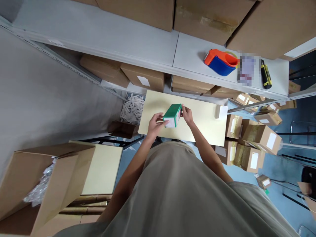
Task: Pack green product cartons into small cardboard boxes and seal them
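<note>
A small green and white carton (172,112) is held between my two hands over the pale yellow table (202,121). Its green top and a white side face me. My left hand (156,124) grips the carton's near left corner, thumb along the lower white side and fingers behind. At the far right edge of the carton, my right hand (187,114) pinches it with thumb and fingers. A small white box (221,112) stands near the table's right end, apart from both hands.
On the grey shelf (148,42) lie an orange and blue tape dispenser (220,62) and a yellow and black cutter (266,74). Paper shreds (133,108) sit left of the table. An open carton (66,177) holds bubble wrap; taped parcels (261,135) are piled at right.
</note>
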`<state>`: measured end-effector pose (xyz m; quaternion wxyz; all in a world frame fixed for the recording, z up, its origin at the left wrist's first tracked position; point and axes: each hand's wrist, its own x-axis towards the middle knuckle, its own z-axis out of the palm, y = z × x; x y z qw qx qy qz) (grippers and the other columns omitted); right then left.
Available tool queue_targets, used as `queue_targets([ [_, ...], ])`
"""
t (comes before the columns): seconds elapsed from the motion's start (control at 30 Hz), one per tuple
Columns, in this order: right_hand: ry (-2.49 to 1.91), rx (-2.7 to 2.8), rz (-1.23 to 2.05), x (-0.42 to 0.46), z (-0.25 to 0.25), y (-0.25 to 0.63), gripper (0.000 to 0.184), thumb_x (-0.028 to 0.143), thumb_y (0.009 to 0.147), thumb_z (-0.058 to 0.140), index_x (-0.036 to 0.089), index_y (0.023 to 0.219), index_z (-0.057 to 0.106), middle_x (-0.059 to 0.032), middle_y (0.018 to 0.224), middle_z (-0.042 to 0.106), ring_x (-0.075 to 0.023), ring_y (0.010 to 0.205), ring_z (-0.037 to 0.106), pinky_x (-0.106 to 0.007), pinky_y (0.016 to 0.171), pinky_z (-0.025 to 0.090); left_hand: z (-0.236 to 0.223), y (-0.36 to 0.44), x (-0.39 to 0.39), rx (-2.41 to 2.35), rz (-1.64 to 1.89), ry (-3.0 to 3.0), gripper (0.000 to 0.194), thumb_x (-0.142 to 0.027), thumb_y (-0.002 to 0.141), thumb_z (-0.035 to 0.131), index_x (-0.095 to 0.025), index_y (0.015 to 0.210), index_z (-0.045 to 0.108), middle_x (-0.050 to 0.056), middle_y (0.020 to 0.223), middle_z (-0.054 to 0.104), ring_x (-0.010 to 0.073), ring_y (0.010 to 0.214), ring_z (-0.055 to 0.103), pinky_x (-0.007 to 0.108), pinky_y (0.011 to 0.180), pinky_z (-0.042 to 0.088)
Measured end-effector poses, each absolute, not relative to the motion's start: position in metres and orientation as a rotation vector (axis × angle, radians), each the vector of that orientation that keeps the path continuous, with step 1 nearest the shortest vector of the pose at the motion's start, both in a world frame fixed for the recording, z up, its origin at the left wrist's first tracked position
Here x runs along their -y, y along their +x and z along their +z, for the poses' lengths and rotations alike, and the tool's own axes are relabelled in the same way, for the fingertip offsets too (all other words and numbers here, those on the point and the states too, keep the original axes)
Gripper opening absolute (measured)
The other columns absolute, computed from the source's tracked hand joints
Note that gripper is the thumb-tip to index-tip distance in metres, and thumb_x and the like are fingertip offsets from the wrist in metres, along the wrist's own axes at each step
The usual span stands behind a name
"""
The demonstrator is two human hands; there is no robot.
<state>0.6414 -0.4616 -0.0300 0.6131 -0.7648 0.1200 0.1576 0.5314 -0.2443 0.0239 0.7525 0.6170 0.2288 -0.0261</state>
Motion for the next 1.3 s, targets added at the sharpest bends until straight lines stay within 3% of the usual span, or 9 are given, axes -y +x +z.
queue_targets([
  [0.13, -1.661, -0.418, 0.701, 0.45, -0.039, 0.606, 0.074, 0.09, 0.092, 0.074, 0.018, 0.076, 0.069, -0.0093, 0.078, 0.077, -0.0183, 0.052, 0.072, -0.027, 0.048, 0.053, 0.024, 0.585, 0.234, -0.473, 0.077, 1.397, 0.065, -0.035, 0.065, 0.105, -0.024, 0.123, 0.076, 0.005, 0.112, 0.073, 0.0192, 0.094, 0.07, 0.027, 0.079, 0.059],
  [0.37, -1.42, -0.564, 0.951, 0.433, -0.045, 0.544, 0.063, 0.072, 0.107, 0.069, 0.012, 0.089, 0.077, -0.0152, 0.096, 0.086, -0.0137, 0.053, 0.071, -0.025, 0.054, 0.056, -0.003, 0.626, 0.225, -0.522, -0.009, 1.424, 0.057, -0.02, 0.067, 0.099, -0.017, 0.12, 0.076, 0.008, 0.111, 0.073, 0.0216, 0.098, 0.07, 0.035, 0.092, 0.059],
  [0.53, -1.492, -0.56, 0.864, 0.446, -0.043, 0.549, 0.047, 0.059, 0.101, 0.083, 0.014, 0.088, 0.078, -0.0111, 0.097, 0.084, -0.0144, 0.061, 0.076, -0.023, 0.06, 0.058, -0.026, 0.597, 0.206, -0.54, 0.058, 1.468, 0.039, -0.034, 0.077, 0.094, -0.017, 0.11, 0.081, 0.009, 0.107, 0.078, 0.0229, 0.097, 0.074, 0.033, 0.089, 0.06],
  [0.67, -1.64, -0.47, 0.825, 0.454, -0.044, 0.565, 0.033, 0.048, 0.102, 0.083, 0.016, 0.094, 0.079, -0.0081, 0.099, 0.083, -0.0155, 0.071, 0.081, -0.022, 0.068, 0.06, -0.055, 0.558, 0.184, -0.668, 0.117, 1.564, 0.033, -0.045, 0.087, 0.084, -0.016, 0.103, 0.082, 0.013, 0.105, 0.082, 0.0257, 0.099, 0.077, 0.034, 0.088, 0.062],
  [0.8, -1.944, -0.25, 0.785, 0.43, -0.049, 0.596, 0.026, 0.046, 0.104, 0.077, 0.02, 0.111, 0.079, -0.0069, 0.108, 0.085, -0.0187, 0.08, 0.083, -0.027, 0.079, 0.063, -0.08, 0.52, 0.175, -0.91, 0.113, 1.53, 0.032, -0.047, 0.096, 0.075, -0.017, 0.109, 0.08, 0.015, 0.117, 0.083, 0.0264, 0.109, 0.078, 0.033, 0.089, 0.065],
  [0.9, -2.288, -0.002, 0.745, 0.392, -0.051, 0.632, 0.022, 0.04, 0.106, 0.071, 0.024, 0.119, 0.077, -0.0082, 0.117, 0.084, -0.0251, 0.1, 0.084, -0.034, 0.094, 0.064, -0.09, 0.511, 0.174, -1.044, 0.059, 1.342, 0.029, -0.044, 0.101, 0.069, -0.02, 0.116, 0.076, 0.012, 0.124, 0.08, 0.0247, 0.114, 0.078, 0.034, 0.092, 0.067],
  [1.03, -2.592, 0.245, 0.723, 0.332, -0.048, 0.689, 0.036, 0.041, 0.108, 0.066, 0.021, 0.137, 0.07, -0.0161, 0.138, 0.078, -0.0336, 0.124, 0.077, -0.044, 0.109, 0.061, -0.094, 0.528, 0.17, -1.019, -0.055, 1.127, 0.016, -0.035, 0.098, 0.074, -0.019, 0.099, 0.07, 0.009, 0.104, 0.079, 0.0246, 0.111, 0.079, 0.045, 0.104, 0.067],
  [1.13, -2.667, 0.326, 0.739, 0.295, -0.047, 0.726, 0.056, 0.041, 0.109, 0.062, 0.015, 0.159, 0.056, -0.0223, 0.159, 0.065, -0.0376, 0.134, 0.072, -0.052, 0.117, 0.059, -0.097, 0.548, 0.167, -0.97, -0.105, 1.08, 0.023, -0.031, 0.094, 0.079, -0.019, 0.083, 0.063, 0.006, 0.085, 0.073, 0.0253, 0.105, 0.08, 0.049, 0.111, 0.065],
  [1.3, -2.679, 0.4, 0.835, 0.261, -0.054, 0.75, 0.069, 0.028, 0.106, 0.062, 0.013, 0.171, 0.046, -0.0229, 0.18, 0.044, -0.042, 0.148, 0.065, -0.058, 0.126, 0.054, -0.106, 0.565, 0.167, -0.912, -0.175, 1.032, 0.024, -0.031, 0.091, 0.086, -0.019, 0.085, 0.066, 0.005, 0.082, 0.071, 0.0264, 0.107, 0.081, 0.048, 0.113, 0.064],
])
